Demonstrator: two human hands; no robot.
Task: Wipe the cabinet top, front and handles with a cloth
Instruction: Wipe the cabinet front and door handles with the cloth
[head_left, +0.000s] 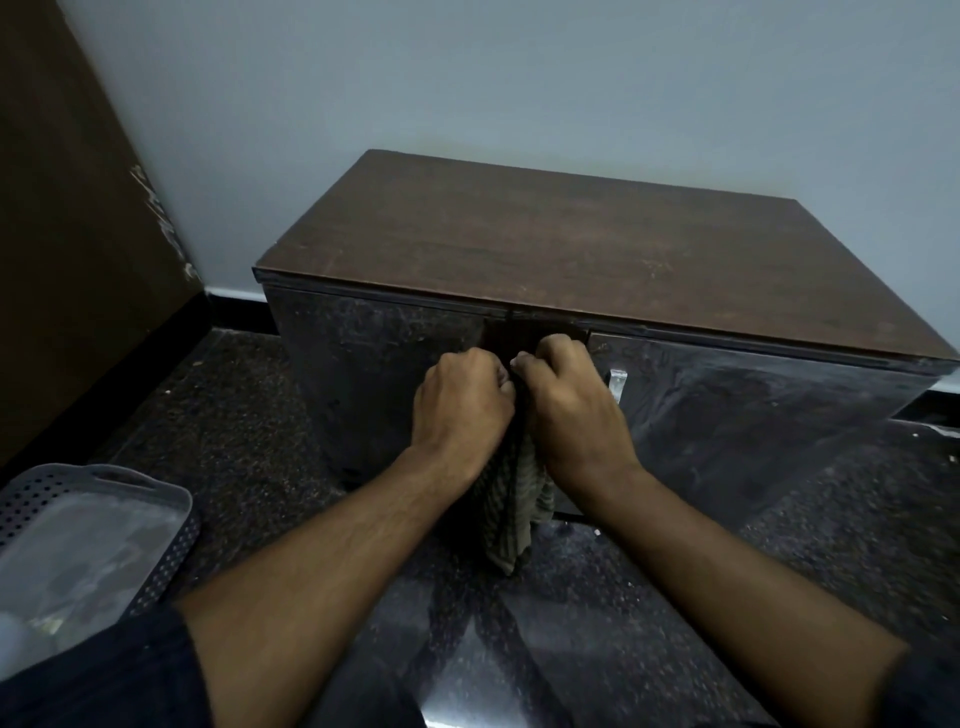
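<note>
A low dark-brown cabinet stands against the pale wall, with a wood-grain top and two glossy dark doors. My left hand and my right hand are side by side in front of the gap between the doors, both closed on a striped grey-green cloth that hangs down between my wrists. A metal handle shows on the right door just right of my right hand. Any handle on the left door is hidden behind my hands.
A grey perforated plastic basket sits on the speckled dark floor at the lower left. A dark wooden panel leans or stands along the left edge. The floor near the right door is dusty.
</note>
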